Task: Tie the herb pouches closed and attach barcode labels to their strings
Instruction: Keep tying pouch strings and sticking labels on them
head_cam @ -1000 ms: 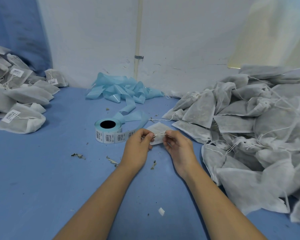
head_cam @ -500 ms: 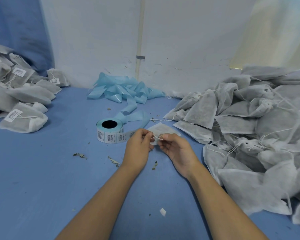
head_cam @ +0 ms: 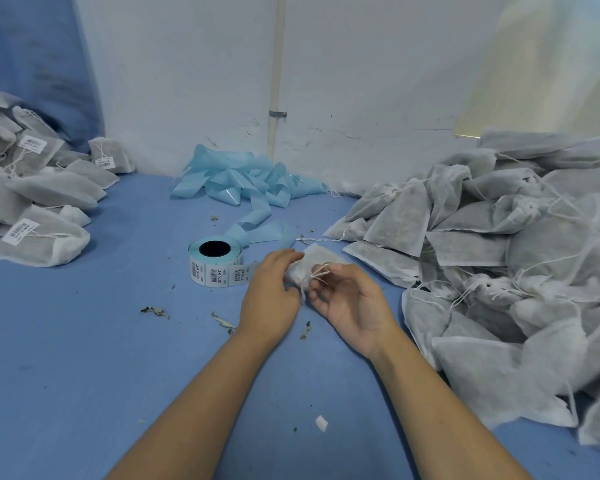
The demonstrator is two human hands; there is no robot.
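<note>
Your right hand (head_cam: 349, 299) has turned palm-up, now pinching the pouch (head_cam: 314, 265) string (head_cam: 321, 271); left hand (head_cam: 274, 289) has loosened beside it — knot seemingly done, label next

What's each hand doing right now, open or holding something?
Left hand: fingers relaxed, resting against the pouch.
Right hand: pinching the pouch's string.

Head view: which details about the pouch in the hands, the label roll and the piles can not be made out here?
- Pouch neck: hidden behind the left hand; knot state unclear.
- Right hand grip on the string: too small to tell.
- Label roll print: too small to read.
- Right pouch pile: cut off by the frame edge.
</note>
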